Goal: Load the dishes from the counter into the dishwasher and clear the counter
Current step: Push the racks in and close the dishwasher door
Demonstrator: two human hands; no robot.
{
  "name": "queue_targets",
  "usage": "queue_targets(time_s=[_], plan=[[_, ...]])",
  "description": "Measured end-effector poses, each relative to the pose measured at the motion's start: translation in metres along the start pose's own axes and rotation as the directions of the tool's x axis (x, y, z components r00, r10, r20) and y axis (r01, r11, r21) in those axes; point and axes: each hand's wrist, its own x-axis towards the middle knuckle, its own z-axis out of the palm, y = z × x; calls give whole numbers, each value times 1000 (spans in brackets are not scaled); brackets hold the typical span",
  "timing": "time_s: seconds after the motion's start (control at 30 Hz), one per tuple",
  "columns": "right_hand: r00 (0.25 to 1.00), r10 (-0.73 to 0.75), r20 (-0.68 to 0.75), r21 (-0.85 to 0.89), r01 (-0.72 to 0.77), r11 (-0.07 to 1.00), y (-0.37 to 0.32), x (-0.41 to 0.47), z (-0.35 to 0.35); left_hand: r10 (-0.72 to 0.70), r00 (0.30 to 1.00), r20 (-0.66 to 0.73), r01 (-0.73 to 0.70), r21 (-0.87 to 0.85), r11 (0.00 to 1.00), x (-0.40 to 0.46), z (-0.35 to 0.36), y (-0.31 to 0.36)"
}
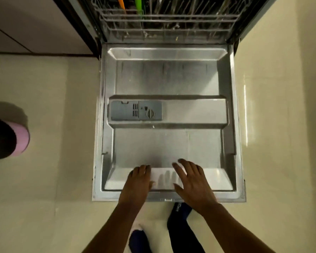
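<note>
Seen from above: dishwasher door [169, 114] folded down flat, its long edge running left to right just ahead of both grips. Left hand [140, 181] resting on the near edge with fingers loosely bent, holding nothing; right hand [192, 181] spread flat just beside it, also holding nothing. Lower rack [169, 22] lying straight ahead, well beyond the fingertips, about equally far from either hand. No dishes or desk in view.
</note>
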Motion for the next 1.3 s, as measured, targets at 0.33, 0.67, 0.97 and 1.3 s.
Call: queue_targets(time_s=[0.33,0.67,0.97,1.3], plan=[[982,144,123,-256,-109,961,-11,-70,87,35,989,142,-83,352,932,-57,64,-12],[985,168,23,-406,-145,902,-3,-54,124,94,996,1,-86,412,907,-47,106,-21],[988,137,68,-470,-90,878,-1,-57,112,129,991,47,-137,345,928,-52,86,-17],[963,187,195,-338,-113,934,-40,-77,-14,133,985,108,-158,273,949,-96,-51,24]])
